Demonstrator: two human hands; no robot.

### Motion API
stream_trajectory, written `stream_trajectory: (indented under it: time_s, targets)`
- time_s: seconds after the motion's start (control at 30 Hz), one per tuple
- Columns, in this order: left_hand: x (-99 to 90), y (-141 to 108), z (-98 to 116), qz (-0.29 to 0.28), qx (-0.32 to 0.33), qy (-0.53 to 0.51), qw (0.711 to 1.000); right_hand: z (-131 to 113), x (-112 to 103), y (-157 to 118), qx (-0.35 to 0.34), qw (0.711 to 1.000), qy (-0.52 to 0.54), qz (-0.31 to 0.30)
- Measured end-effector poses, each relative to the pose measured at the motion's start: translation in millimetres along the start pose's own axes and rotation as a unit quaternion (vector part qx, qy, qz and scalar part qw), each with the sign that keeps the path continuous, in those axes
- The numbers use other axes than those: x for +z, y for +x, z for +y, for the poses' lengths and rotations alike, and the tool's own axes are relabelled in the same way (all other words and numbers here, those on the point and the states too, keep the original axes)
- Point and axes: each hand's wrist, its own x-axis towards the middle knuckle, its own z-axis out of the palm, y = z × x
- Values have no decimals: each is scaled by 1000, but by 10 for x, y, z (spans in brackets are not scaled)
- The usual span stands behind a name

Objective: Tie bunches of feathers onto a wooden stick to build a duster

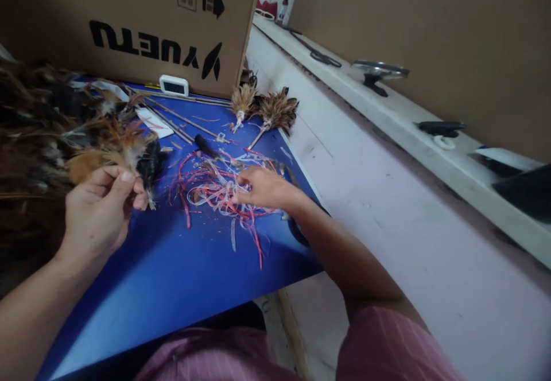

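My left hand (101, 206) is closed in a pinch at the right edge of a large heap of brown and black feathers (43, 123). A tan feather (88, 163) shows just behind its fingers, and a dark feather bunch (150, 166) with a pale quill end lies close beside the fingertips. What the pinch holds is too small to tell. My right hand (262, 189) is over a tangle of red strings (206, 189) and clear plastic ribbon (202, 197) on the blue table (172, 266). Its thumb and fingers are closed on the ribbon.
Two feather bundles (278, 110) lie at the table's back right, by the wall. Thin sticks (185, 120), a black handle-like piece (205, 147) and a small white digital display (174, 85) lie nearby. A large cardboard box (129, 2) stands behind. Scissors (325, 58) rest on the ledge.
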Motion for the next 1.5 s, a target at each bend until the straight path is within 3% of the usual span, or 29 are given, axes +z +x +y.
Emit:
stream_trajectory:
  time_s: [0.1,0.2,0.3,0.43,0.57,0.67,0.73,0.9,1.0,1.1,1.23,1.3,1.4,1.5]
  targets:
    - [-22,-2,-39,-8,7,5,1000,8,156,-129,-17,997,-59,-53]
    - [-32,-8,-67,-17,11,14,1000,33,212,-128,-32,997,-29,-62]
    - [-30,-5,-82,-26,9,16,999,19,82,-31,-33,999,19,-19]
    - [-19,1,-93,-24,7,25,999,-121,-242,213,-21,996,61,61]
    - [-5,-5,-79,-22,5,33,999,-208,-458,559,-85,981,90,149]
    - [-4,-3,-63,-20,1,29,999,-97,-497,703,-94,978,80,169]
    - [-10,4,-67,-22,4,28,999,51,-476,686,-61,986,40,147]
    - [-28,10,-117,-33,2,29,999,445,-318,484,93,991,-100,15]
    - [-24,4,-128,-37,-1,42,998,588,-209,471,154,982,-104,-30]
    - [-21,1,-120,-37,-3,47,998,648,-163,567,155,985,-69,-36]
    - [-32,12,-122,-34,0,53,998,652,-235,731,142,990,-27,7]
    - [-38,20,-132,-31,6,54,998,661,-297,790,134,988,31,67]
    - [-41,23,-140,-30,-1,56,998,721,-370,795,118,964,148,187]
    - [-33,2,-132,-33,-10,51,998,799,-391,656,110,961,129,218]
